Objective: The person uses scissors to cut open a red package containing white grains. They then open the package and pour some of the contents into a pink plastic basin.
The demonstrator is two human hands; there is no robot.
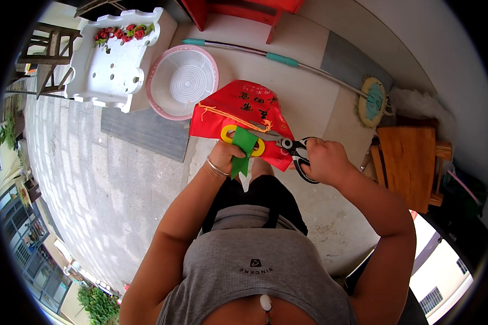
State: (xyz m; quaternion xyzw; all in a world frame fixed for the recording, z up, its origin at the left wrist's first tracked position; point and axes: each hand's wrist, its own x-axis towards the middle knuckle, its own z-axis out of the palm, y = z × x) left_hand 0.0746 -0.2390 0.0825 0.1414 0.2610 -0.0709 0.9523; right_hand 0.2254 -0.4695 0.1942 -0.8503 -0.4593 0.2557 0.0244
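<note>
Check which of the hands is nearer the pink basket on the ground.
Left. The left hand, pinching a green strip, sits just below the pink basket. The right hand, gripping scissors, is farther off to its right.

A home's paved yard: stone paving (92,179), a mop (287,62), a pink basket (183,81), a white planter (111,59) and a wooden stool (409,162).

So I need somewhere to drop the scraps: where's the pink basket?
In the head view the pink basket lies on the ground ahead, upper left of the red bag, beside the white planter.
</note>
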